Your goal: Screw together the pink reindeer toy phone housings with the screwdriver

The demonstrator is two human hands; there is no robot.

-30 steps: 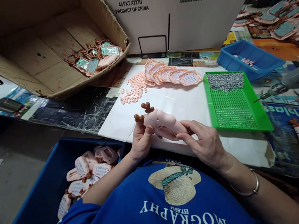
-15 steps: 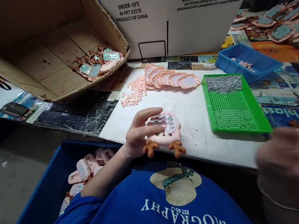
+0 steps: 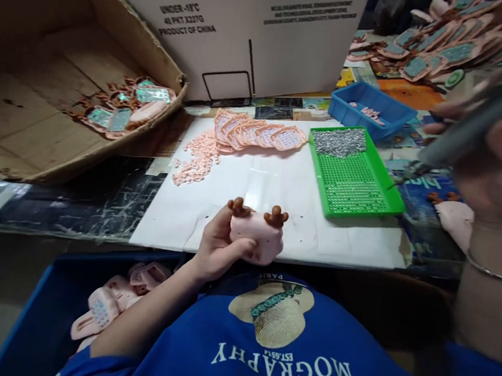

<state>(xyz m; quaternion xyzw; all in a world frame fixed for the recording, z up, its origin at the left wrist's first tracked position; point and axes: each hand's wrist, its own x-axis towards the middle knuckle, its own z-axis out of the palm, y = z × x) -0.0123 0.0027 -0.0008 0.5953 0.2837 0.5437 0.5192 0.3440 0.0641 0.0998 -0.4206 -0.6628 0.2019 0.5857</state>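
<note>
My left hand (image 3: 217, 249) grips a pink toy phone (image 3: 258, 230) with brown antlers at the front edge of the white board. Its plain back is turned up, with my thumb across it. On the right, my right hand (image 3: 495, 169) is wrapped round a grey power screwdriver (image 3: 467, 133), blurred by motion. The thin bit points down and left, over the right side of a green perforated tray (image 3: 345, 186). Silver screws (image 3: 339, 142) are heaped at that tray's far end. Another pink antlered toy (image 3: 456, 220) lies beside my right wrist, partly hidden.
Pink keypad frames (image 3: 261, 134) and small pink pieces (image 3: 198, 155) lie on the white board (image 3: 251, 182). A cardboard box (image 3: 35, 147) stands left, a blue basket (image 3: 371, 108) behind the tray. A blue bin (image 3: 37, 303) with pink parts sits below. Toy parts (image 3: 445, 44) pile up far right.
My left hand has turned the toy phone from its keypad face to its back, antlers now pointing away. My right hand has risen with the screwdriver. The view has swung right.
</note>
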